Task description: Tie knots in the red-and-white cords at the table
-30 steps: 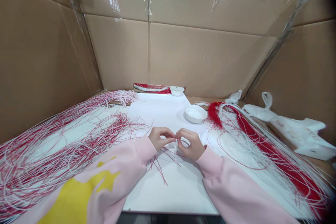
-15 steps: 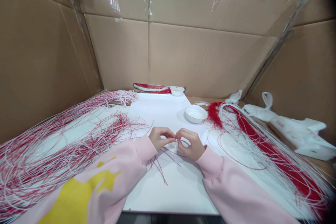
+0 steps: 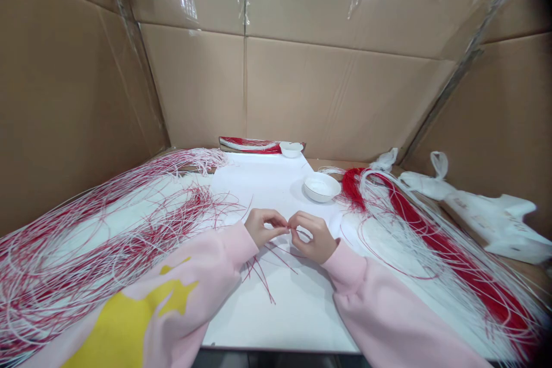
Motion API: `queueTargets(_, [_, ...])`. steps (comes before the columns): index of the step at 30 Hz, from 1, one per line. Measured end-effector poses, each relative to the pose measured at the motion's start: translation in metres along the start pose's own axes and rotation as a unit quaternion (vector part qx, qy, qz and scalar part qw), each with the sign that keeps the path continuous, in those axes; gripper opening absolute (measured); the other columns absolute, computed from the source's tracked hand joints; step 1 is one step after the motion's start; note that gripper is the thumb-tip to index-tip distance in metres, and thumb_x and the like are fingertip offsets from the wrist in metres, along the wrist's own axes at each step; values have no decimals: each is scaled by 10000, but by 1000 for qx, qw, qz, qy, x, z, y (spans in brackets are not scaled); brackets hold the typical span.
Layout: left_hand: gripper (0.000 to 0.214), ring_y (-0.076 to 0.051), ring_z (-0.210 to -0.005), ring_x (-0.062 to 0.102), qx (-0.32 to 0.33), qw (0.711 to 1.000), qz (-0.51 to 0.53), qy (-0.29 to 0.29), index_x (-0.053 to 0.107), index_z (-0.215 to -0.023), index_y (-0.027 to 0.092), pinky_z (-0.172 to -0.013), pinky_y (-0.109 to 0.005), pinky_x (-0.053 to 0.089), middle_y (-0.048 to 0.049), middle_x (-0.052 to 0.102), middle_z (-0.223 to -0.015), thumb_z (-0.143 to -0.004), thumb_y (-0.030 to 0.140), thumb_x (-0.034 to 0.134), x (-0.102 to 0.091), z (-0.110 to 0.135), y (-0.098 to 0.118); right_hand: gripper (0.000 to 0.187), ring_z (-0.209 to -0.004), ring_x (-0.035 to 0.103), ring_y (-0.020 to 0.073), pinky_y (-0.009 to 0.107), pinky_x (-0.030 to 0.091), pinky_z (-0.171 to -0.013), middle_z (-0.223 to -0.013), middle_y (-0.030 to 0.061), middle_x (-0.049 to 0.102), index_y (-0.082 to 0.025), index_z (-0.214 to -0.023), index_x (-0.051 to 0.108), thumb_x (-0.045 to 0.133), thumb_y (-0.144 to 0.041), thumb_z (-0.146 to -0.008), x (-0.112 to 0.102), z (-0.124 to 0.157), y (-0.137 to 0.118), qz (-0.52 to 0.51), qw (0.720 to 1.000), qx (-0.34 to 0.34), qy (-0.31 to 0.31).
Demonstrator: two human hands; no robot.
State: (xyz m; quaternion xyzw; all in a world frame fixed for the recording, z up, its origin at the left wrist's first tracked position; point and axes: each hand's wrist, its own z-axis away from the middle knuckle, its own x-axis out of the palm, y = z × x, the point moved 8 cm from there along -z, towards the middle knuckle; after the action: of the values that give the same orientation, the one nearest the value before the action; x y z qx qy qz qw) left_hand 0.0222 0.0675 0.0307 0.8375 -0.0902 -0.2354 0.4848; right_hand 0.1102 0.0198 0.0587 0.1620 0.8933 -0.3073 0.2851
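Observation:
My left hand (image 3: 262, 227) and my right hand (image 3: 318, 239) meet at the fingertips above the white table. Thumb and forefinger of each are pinched together on a thin red cord, of which only a tiny bit shows between the tips. Several loose red cord ends (image 3: 264, 283) stick out below the hands over the table top. Beyond my right hand stands a white bowl (image 3: 321, 187), its contents pale and hard to make out.
Long bundles of red and white cords (image 3: 142, 247) cover the left side. More red cords (image 3: 426, 236) and white ones lie at right, near white plastic bags (image 3: 495, 221). A smaller bowl (image 3: 291, 150) stands at the back. Cardboard walls (image 3: 302, 86) enclose the table.

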Motion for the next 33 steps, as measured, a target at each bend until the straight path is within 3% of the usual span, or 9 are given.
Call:
queueTargets(16, [147,-112,-562,561,20,999,-25,-5,633,-658,86,-579,-220,472,-65,632,-624,-621,228,642,0,3,7,170,-640,474,129,243,396,-592,-698,25,505,-178,-685,480,433,-20,-642,3,1,1,5,1000,0,-25])
queueTargets(22, [128,-109,-552,555,53,995,-78,-21,641,-636,94,-573,-215,462,-58,634,-604,-635,222,630,3,1,14,150,-646,472,129,242,396,-594,-705,27,508,-175,-699,489,438,-39,-661,9,3,4,4,999,3,-54])
queueTargets(33, [102,-104,-571,565,80,991,-105,2,627,-707,96,-578,-213,462,-52,631,-640,-634,151,581,-2,1,20,129,-659,501,135,256,405,-620,-704,30,529,-176,-705,470,449,-50,-689,1,0,8,10,1000,28,-9])
